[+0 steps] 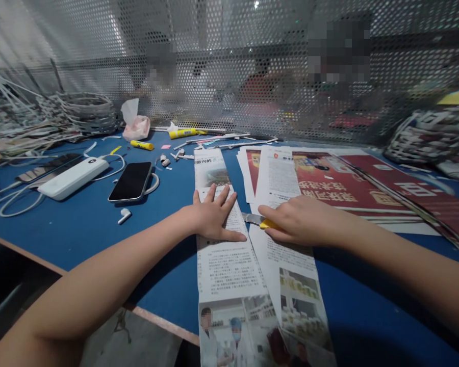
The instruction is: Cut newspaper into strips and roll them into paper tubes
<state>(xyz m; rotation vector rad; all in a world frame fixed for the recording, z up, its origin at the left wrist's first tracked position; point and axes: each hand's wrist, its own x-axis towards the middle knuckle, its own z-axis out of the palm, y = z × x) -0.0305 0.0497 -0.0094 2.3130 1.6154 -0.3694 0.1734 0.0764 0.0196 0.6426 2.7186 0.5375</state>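
Just left of the knife (259, 220) gripped in the fisted right hand (302, 220), the left hand (213, 216) lies spread flat, pinning the newspaper strip (222, 239). Best to keep fingertips (240, 237) off the cut line, blade low along the strip's edge.

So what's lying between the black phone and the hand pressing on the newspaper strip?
Head view: only a white earbud on bare blue table, between phone and left hand.
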